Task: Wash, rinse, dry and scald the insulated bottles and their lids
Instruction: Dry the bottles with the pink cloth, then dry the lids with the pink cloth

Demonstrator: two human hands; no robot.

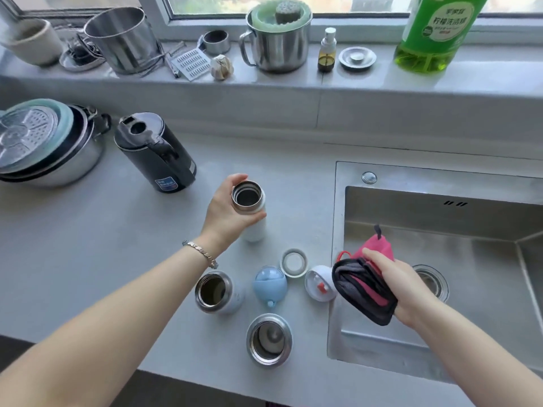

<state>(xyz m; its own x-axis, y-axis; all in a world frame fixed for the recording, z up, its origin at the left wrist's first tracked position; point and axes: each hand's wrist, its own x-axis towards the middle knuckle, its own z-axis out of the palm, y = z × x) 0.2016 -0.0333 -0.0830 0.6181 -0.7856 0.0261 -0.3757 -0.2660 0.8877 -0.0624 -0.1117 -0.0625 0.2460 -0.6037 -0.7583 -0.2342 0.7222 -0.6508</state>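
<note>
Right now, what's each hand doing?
Left hand: grips the white bottle near its open mouth.
Right hand: holds the folded cloth.

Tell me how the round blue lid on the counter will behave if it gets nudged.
The blue lid looks domed and smooth, so it would probably rock or slide rather than stay put. It is likely light plastic, so a small push should shift it. The white ring lid and open bottle stand close by, so it may bump them.
</note>
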